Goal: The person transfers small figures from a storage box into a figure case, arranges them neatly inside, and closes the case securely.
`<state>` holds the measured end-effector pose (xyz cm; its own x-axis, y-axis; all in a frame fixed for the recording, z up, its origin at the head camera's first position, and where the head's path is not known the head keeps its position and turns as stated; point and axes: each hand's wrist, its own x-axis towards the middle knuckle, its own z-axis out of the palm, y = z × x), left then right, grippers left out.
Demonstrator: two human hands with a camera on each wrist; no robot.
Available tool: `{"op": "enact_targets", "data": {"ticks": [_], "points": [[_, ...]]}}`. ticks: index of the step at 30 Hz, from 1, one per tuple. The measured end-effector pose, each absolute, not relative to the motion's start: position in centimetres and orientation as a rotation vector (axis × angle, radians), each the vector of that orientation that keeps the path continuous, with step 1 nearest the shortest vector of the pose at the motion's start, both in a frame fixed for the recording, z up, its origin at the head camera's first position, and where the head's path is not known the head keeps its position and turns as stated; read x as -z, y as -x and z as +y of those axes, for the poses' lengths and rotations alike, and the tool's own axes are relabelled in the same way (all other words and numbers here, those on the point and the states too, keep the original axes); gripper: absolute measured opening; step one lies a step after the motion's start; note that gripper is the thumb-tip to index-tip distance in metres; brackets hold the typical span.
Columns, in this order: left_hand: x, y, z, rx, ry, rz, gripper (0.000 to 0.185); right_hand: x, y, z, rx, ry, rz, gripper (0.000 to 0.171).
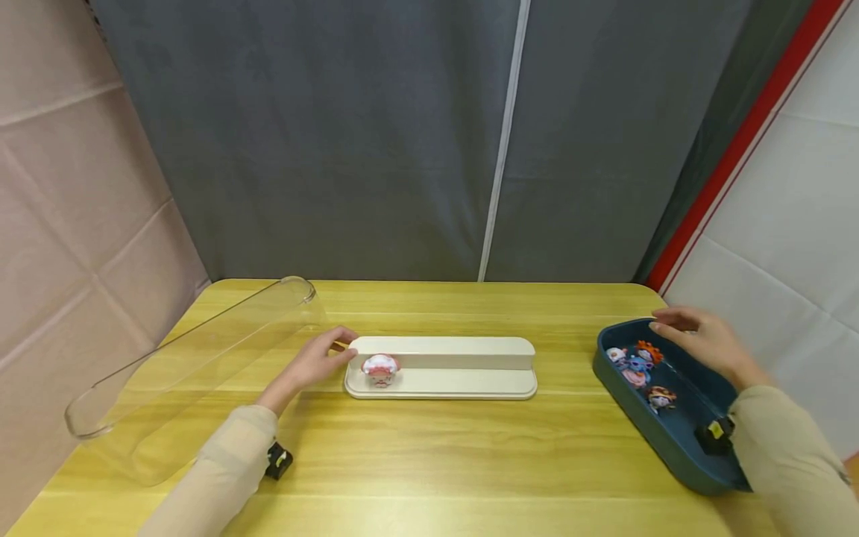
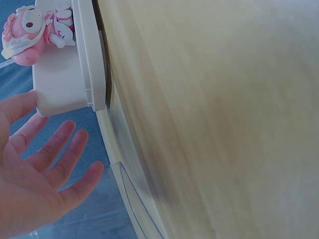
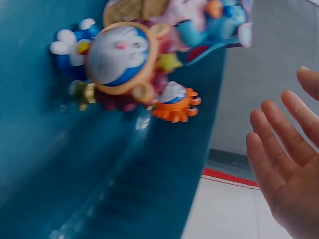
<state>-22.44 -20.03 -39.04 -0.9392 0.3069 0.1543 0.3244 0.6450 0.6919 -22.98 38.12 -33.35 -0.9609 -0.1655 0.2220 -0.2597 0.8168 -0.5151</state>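
Note:
On the wooden table, a cream two-step display base bears a small pink-and-white figurine at its left end. My left hand is at the base's left end, fingers spread, thumb tip right at its corner in the left wrist view. Over the far end of a dark blue bin hovers my right hand, its fingers loosely extended and nothing held. Inside the bin lie several small figurines, among them a round-faced one in brown and blue, an orange one and a blue-eared one.
A long clear plastic cover lies slanted on the table's left side, close to my left forearm. Behind the table hangs a grey curtain. A white wall panel with a red edge stands at the right, beyond the bin.

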Motion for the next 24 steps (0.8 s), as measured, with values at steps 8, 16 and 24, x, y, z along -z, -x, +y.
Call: {"op": "enact_targets", "data": {"ticks": [8, 16, 24], "points": [[39.3, 22.7, -20.1, 1.177, 0.533, -2.840, 0.025, 35.3, 23.3, 38.8, -0.857, -0.294, -2.838, 0.042], [39.3, 22.7, -20.1, 1.185, 0.524, -2.846, 0.025, 36.6, 23.3, 39.2, -0.874, -0.247, -2.855, 0.044], [39.2, 22.7, -20.1, 1.181, 0.529, -2.840, 0.025, 37.6, 23.4, 39.3, -0.924, -0.196, -2.909, 0.050]]}}
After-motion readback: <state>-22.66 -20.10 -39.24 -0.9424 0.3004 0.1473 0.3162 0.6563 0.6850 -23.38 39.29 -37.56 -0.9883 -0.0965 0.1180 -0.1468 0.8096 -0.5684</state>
